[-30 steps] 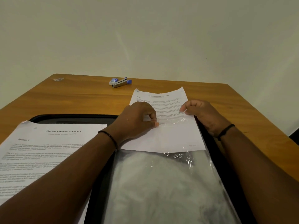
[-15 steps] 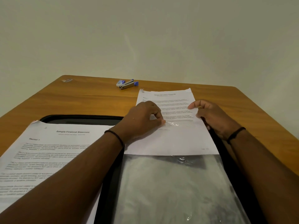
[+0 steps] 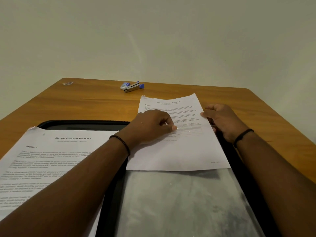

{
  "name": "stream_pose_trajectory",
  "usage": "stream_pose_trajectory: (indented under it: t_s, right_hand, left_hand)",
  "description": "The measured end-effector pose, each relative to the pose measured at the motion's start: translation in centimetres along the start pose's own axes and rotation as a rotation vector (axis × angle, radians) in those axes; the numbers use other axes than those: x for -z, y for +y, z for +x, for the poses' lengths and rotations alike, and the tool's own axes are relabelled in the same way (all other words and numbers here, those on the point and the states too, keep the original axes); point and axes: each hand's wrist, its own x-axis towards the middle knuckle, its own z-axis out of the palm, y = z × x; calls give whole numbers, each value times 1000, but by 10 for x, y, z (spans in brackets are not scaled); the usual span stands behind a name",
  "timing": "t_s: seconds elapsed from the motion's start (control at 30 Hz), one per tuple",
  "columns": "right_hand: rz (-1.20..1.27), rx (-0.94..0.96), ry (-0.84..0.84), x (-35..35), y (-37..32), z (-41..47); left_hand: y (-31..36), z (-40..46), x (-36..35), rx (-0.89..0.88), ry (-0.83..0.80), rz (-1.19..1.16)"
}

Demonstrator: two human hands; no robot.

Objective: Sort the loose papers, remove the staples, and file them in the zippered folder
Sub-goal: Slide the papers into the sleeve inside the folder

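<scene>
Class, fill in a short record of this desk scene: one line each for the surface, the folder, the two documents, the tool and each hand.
surface: wooden table
folder: black zippered folder, open, clear sleeve inside
documents: transcript over the sleeve; financial statement on the left
tool: staple remover, far edge
left hand: pinches at the transcript
right hand: grips its right edge

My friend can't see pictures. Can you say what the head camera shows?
Two hands, left hand and right hand, hold a printed page at a clear sleeve in an open black folder. More papers lie left; a stapler sits beyond.
</scene>
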Motion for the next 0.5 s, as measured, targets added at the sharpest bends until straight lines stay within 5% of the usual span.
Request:
stream_pose_trajectory:
  t_s: [0.5]
  right_hand:
    - [-77, 19, -115, 6, -4, -4]
  left_hand:
    - [-3, 1, -1, 13, 73, -273]
